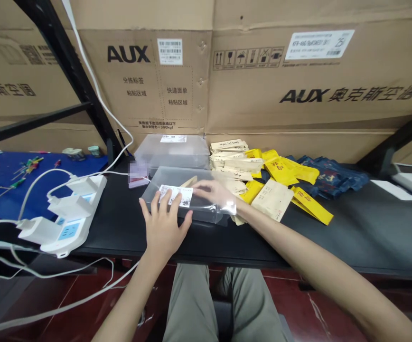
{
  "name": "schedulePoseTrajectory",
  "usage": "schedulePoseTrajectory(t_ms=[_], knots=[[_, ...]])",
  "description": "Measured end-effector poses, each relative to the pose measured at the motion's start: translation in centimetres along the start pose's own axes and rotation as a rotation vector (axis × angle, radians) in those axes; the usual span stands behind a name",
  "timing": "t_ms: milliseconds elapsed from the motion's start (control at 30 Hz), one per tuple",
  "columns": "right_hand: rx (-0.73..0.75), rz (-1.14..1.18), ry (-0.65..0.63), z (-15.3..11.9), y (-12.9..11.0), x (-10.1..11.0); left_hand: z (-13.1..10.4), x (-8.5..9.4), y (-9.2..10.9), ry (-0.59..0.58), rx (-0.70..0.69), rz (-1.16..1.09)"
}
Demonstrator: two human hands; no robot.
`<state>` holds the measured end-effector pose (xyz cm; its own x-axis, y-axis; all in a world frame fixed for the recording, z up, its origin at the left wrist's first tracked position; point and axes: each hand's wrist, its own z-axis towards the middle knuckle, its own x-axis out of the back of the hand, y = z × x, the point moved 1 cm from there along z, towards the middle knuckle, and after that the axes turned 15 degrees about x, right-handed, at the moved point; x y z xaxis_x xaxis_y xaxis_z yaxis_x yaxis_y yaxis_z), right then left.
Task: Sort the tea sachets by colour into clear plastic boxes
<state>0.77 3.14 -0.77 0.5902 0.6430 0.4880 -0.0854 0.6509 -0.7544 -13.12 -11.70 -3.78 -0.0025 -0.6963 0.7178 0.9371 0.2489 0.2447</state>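
Left hand (165,221) spreads wide over the white label (185,198) on the near clear box (201,213), while the right hand (211,191), fingers narrowed, reaches in at its right end; I cannot tell whether it grips the beige packet (189,181) there. One similar far box (177,154) lies before cardboard (135,104) printed "AUX" twice.

Softly lit, moderately bright.
Glints on the clear box (203,212), gleams dully on the tabletop (362,228), stretches toward the edges.
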Motion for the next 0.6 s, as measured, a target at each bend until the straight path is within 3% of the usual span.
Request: schedulePoseTrajectory(t_ms=[133,267,467,600], knots=[[0.139,0.012,-0.249,0.3,-0.3,0.5,0.0,0.2,0.0,-0.012,-0.003,0.01],[0.265,-0.083,-0.394,1.1,-0.1,0.6,0.0,0.2,0.0,-0.014,-0.006,0.011],[0.313,-0.292,-0.464,2.0,-0.1,-0.5,0.0,0.2,0.0,-0.012,-0.002,0.0],[0.242,-0.312,-0.445,2.2,-0.7,-1.9,0.1,0.3,0.1,-0.01,0.005,-0.009]])
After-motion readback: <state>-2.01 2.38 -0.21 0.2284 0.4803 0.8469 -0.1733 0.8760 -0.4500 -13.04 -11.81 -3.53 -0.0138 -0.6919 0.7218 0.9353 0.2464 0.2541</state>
